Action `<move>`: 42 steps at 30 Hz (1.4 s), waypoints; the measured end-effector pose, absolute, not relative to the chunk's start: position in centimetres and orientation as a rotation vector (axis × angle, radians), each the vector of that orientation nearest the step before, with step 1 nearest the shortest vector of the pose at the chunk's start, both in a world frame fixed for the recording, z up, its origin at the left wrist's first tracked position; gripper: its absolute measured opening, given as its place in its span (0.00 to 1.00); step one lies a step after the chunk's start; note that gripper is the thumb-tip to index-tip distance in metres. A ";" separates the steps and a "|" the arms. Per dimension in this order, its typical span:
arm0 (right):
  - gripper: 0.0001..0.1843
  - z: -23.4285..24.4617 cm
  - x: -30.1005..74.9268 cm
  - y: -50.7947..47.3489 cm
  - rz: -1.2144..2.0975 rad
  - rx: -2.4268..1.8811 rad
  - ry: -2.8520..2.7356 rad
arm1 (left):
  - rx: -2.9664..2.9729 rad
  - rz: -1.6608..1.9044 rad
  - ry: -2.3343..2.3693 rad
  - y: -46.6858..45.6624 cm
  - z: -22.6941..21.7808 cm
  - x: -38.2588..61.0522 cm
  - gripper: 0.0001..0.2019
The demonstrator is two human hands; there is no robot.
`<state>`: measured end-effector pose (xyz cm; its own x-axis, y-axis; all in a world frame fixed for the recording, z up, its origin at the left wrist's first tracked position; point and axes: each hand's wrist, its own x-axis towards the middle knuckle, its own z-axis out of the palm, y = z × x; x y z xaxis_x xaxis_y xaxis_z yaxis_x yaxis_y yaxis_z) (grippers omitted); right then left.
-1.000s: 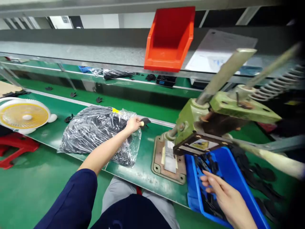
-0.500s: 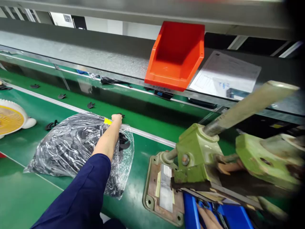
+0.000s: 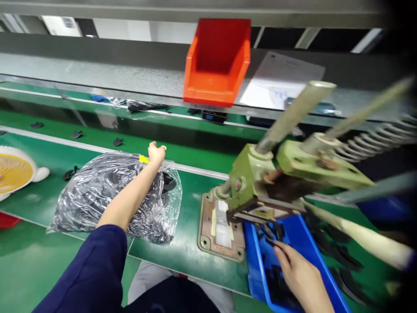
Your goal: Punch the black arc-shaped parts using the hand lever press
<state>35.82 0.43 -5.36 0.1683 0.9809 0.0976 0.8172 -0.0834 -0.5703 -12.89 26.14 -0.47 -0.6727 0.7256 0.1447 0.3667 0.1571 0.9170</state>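
My left hand point(image 3: 156, 153) is over the green conveyor belt, just past the far edge of a clear plastic bag point(image 3: 97, 195) full of black plastic parts. Its fingers look slightly apart, and nothing shows in them. On the right, my right hand point(image 3: 301, 271) reaches into a blue bin point(image 3: 257, 269) of black parts. Its thumb and fingers pinch a small black plastic part point(image 3: 271, 241), whose shape is partly hidden. The green hand press point(image 3: 250, 174) stands beside the bin on its metal base plate point(image 3: 205, 226).
Several black curved parts point(image 3: 117, 142) lie spaced along the belt. A white and yellow fan-like object point(image 3: 16, 169) is at the left. An orange-red bin point(image 3: 211, 95) and papers point(image 3: 280, 78) sit on the shelf above. Levers and a spring point(image 3: 378, 139) project at the right.
The dark part at my left hand no longer shows, and its fingers have loosened. My right hand has come further into view over the blue bin. The view has shifted right.
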 end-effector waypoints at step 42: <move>0.08 -4.1 22.8 -9.8 1.015 -1.428 -1.461 | 2.056 1.139 0.699 -4.7 -4.6 2.8 0.09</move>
